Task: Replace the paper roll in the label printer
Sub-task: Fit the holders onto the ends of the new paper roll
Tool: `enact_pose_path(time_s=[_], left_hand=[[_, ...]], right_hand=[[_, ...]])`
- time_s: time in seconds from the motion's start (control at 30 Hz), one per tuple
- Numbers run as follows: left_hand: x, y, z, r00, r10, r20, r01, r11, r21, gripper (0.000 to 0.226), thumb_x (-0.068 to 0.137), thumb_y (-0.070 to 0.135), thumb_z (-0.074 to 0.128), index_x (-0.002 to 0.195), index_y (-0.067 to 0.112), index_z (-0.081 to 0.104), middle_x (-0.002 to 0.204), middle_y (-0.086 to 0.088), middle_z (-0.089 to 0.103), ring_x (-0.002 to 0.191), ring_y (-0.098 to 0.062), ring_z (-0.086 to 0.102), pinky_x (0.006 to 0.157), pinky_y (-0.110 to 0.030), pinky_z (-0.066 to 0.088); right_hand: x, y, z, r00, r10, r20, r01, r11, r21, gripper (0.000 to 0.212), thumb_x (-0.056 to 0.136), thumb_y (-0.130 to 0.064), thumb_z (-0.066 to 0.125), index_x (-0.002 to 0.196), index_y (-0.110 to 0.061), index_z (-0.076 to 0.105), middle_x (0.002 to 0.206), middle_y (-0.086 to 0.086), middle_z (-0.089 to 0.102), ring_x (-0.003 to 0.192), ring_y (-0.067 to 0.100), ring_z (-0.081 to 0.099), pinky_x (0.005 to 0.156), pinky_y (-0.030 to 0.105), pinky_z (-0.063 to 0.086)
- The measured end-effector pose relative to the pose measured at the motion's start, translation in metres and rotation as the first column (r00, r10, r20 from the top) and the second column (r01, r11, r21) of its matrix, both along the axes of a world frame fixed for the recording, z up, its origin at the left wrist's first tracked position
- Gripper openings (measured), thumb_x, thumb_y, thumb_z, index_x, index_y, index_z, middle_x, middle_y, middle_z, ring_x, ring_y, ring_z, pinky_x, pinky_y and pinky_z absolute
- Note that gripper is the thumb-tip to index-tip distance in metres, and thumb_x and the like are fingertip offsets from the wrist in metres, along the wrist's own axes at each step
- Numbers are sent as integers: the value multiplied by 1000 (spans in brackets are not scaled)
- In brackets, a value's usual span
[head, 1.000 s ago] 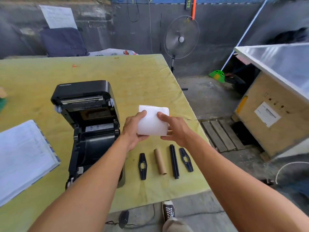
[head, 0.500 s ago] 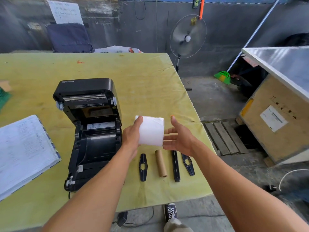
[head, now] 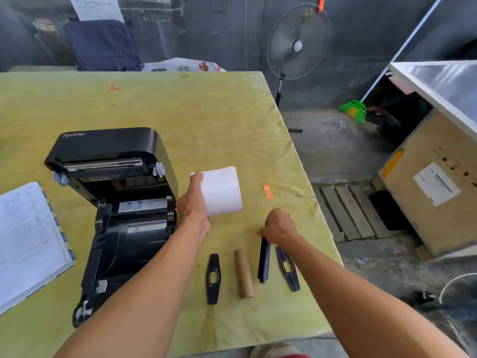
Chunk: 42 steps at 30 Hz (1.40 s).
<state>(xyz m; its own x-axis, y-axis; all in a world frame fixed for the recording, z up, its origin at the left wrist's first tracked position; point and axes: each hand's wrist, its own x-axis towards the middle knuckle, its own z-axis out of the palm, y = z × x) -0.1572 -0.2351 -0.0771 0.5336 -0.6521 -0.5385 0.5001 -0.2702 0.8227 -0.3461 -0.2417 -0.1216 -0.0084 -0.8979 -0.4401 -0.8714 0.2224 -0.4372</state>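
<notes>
The black label printer (head: 121, 202) sits on the yellow-covered table (head: 180, 112) with its lid raised and its paper bay showing. My left hand (head: 193, 205) holds the new white paper roll (head: 222, 192) just right of the printer, above the table. My right hand (head: 278, 226) is curled over the far end of the black spindle bar (head: 263, 262), fingers closed on its tip. The bare cardboard core (head: 244, 273) lies left of the bar. Two black roll guides (head: 213, 279) (head: 287, 268) lie on either side.
An open notebook (head: 28, 241) lies at the left edge. A small orange strip (head: 268, 191) rests on the table right of the roll. Beyond the table's right edge are a floor fan (head: 296, 45), a wooden pallet (head: 348, 210) and a large crate (head: 433, 182).
My right hand let go of the white roll and dropped down to the spindle bar. The left hand now holds the roll alone, turned more upright.
</notes>
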Motion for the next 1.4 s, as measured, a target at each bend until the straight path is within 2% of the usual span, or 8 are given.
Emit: enact_pose_path(time_s=[0.1,0.17,0.27,0.6,0.8,1.0,1.3,1.4], left_hand=[[0,-9,9,999,30,-42,-29,1000,12,47,55,56,74,80,20,58,78,0,67,67,-22,67,67,-35,55],[1,-13,14,998,27,-48,-25,999,31,45,56,57,73,79,20,60,79,-1,68,67,-23,68,66,-35,55],[1,-15,20,998,20,-54,-18,999,39,42,60,56,72,77,20,60,77,-2,68,64,-23,68,63,-33,54],[4,0,40,995,-93,-44,96,993,65,39,62,54,70,79,20,59,81,-2,66,66,-23,66,59,-30,52],[12,18,46,982,-165,-91,171,983,63,37,63,50,69,84,22,58,82,-3,66,68,-26,65,63,-33,53],[17,27,54,971,-223,-85,228,972,56,37,63,51,67,86,23,58,89,-5,65,77,-29,64,72,-40,52],[0,27,66,953,-278,-116,285,958,45,37,67,52,64,90,23,60,99,-8,68,85,-31,66,75,-41,53],[0,22,66,956,-271,-110,277,960,34,39,67,53,65,91,22,60,101,-8,68,87,-32,66,73,-40,53]], right_hand=[[-10,-31,23,871,-332,364,390,916,-98,20,82,-17,77,80,1,68,85,23,72,75,29,68,72,38,58],[-17,-46,43,611,-506,608,664,746,-47,16,85,-18,76,87,-8,63,92,19,71,74,29,72,69,38,63],[-20,-57,61,288,-507,812,809,582,76,20,89,-15,73,101,-8,60,90,10,65,62,17,70,53,22,60],[-1,-19,77,119,-319,940,846,528,72,15,92,-11,68,101,-7,58,85,6,64,76,15,70,74,33,63],[5,4,92,317,-219,923,809,570,-143,11,94,-14,66,100,-10,58,91,10,67,83,20,72,69,27,63],[11,20,99,202,-198,959,816,575,-53,10,93,-9,67,94,-10,57,81,7,65,80,22,72,71,32,64],[48,27,100,268,-103,958,707,696,-123,14,87,-10,72,88,-11,58,84,14,70,79,26,72,74,38,63],[49,28,97,373,-114,921,653,737,-173,10,89,-15,71,86,-12,61,88,12,76,79,21,71,77,43,58]])
